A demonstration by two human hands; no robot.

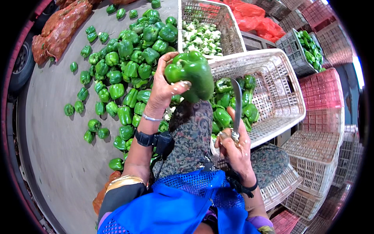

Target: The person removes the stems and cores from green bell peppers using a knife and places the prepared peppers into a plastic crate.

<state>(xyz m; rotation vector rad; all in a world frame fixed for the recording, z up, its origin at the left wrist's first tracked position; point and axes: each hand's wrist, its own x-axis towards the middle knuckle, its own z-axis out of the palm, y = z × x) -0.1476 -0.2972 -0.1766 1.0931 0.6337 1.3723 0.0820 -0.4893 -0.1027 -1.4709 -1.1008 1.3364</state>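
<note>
My left hand [168, 80] grips a large green bell pepper [197, 77], thumb across its near side and the stem end turned up to the left. In my right hand [235, 146] is a knife [237, 102] with a curved blade pointing up, its handle mostly hidden by my fingers. Pale crumbs stick to both hands. Beyond the knife, a white plastic crate [274, 96] holds several green peppers [223, 117]; the one at its upper left shows a hollow opening. The blade is apart from the held pepper.
A heap of green bell peppers [125, 73] spreads over the concrete floor [55, 146] at left. Another crate [233, 32] contains pale cut pepper cores [201, 36]. Filled orange mesh sacks [62, 29] lie at upper left, near a wheel [22, 61]. Stacked crates [312, 146] stand at right.
</note>
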